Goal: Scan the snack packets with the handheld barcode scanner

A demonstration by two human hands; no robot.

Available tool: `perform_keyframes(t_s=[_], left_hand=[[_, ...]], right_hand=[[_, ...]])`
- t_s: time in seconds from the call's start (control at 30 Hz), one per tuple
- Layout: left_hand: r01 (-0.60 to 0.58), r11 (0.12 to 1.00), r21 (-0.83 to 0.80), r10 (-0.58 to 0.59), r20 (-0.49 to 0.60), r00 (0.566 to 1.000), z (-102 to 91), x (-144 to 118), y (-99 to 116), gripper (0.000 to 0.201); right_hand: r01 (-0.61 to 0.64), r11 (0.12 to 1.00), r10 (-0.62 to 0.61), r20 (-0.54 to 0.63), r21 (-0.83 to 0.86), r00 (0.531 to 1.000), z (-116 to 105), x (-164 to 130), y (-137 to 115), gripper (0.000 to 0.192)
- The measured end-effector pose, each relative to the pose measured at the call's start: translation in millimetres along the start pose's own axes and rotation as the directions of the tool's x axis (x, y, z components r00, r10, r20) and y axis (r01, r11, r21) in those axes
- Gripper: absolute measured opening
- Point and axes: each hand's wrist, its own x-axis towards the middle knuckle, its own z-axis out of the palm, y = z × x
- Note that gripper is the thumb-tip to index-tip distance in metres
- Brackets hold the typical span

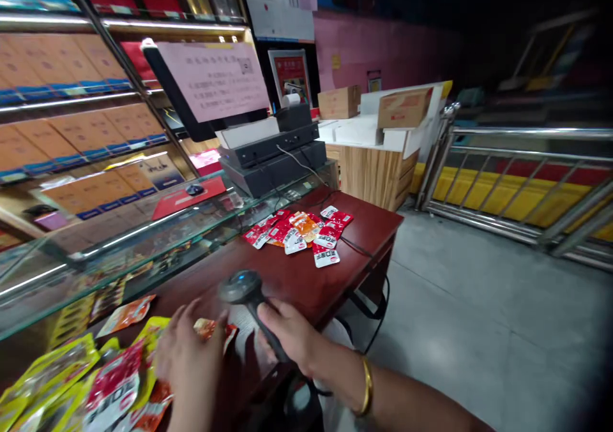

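My right hand (290, 333) is closed around the handle of a dark handheld barcode scanner (239, 286). A blue light shows on the scanner's head, which points left over the dark red tabletop. My left hand (189, 349) is blurred, its thumb and fingers apart beside a small orange-red snack packet (205, 327). Part of that packet is hidden behind the thumb; I cannot tell whether the hand touches it. Left of this hand lies a pile of yellow-edged snack packets (52, 378), with a red-and-white packet (115, 384) on top. An orange packet (127, 315) lies flat behind the pile.
Several red-and-white packets (328, 234) lie in a heap on the table (368, 224). Behind stand a glass counter (191, 212), a monitor (215, 81) covered by a pink notice, and a black receipt printer (294, 118). Boxed shelves rise left; metal railings (517, 164) stand right.
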Motion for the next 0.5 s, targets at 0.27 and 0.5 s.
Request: perform_keyframes(t_s=[0.27, 0.5], left_hand=[[-0.341, 0.939, 0.054, 0.304, 0.338, 0.891, 62.1, -17.6, 148.8, 0.042], [-0.387, 0.917, 0.099, 0.329, 0.36, 0.873, 94.8, -17.7, 211.5, 0.045]], right_hand=[[0.157, 0.987, -0.138, -0.345, 0.028, 0.928, -87.2, -53.3, -31.5, 0.059], [0.219, 0.976, -0.182, -0.471, 0.023, 0.863, -119.7, -71.1, -45.0, 0.057]])
